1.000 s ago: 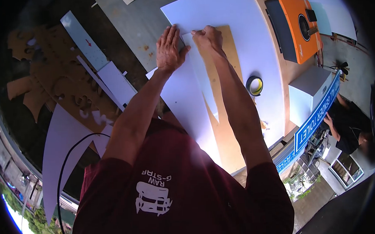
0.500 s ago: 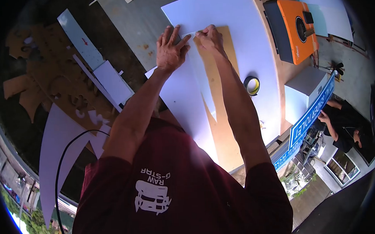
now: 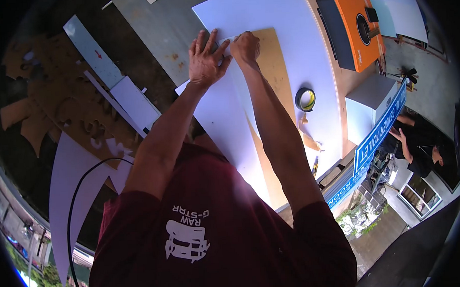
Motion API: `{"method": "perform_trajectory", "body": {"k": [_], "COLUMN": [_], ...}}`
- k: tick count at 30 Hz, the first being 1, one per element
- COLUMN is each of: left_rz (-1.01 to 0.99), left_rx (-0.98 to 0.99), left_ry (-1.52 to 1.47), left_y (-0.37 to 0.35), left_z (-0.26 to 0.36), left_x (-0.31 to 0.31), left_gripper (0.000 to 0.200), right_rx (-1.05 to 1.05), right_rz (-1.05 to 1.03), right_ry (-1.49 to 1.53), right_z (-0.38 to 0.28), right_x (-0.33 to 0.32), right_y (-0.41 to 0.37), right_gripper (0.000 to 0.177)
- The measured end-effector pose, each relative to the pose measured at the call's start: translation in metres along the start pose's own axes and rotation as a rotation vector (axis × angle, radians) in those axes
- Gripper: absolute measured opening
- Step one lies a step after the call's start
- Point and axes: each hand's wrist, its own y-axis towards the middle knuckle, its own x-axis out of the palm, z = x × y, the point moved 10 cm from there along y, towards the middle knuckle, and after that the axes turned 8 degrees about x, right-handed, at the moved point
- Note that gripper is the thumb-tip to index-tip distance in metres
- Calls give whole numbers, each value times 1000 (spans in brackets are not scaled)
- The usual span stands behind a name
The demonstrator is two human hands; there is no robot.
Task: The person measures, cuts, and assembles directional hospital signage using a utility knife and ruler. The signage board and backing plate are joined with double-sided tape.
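My left hand lies spread on the white sheet, its fingers apart near the sheet's upper left part. Just right of it, my right hand is closed, fingers curled together at the top edge of a brown sheet; what it pinches is too small to make out. A pale strip runs down from between the hands along the brown sheet. A roll of black and yellow tape rests on the white surface right of my right forearm.
An orange and black box stands at the upper right, with a grey-white box below it. A co-worker holds a blue sign at the right. Brown cut-out sheets lie at the left; a cutter is at the table's lower edge.
My right hand has moved left, closer to my left hand, and its fingers are more curled. A cutter and a curled scrap now show right of my right forearm. The view has shifted slightly.
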Motion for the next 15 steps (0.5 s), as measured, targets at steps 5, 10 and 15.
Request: {"method": "perform_trajectory", "body": {"k": [5,10,15], "left_rz": [-7,8,-12], "left_rx": [-16,-32,-28], "left_ry": [-22,-52,-43], "left_y": [-1,0,-1], "left_z": [-2,-3,-4], "left_x": [3,0,3], "left_gripper": [45,44,46], "right_rx": [55,86,9], "right_rz": [-95,6,-25], "right_ry": [-24,105,30], "right_z": [-8,3,-6], "right_x": [-2,-11,-8], "right_y": [2,-6,-9], "right_gripper": [32,31,33]}}
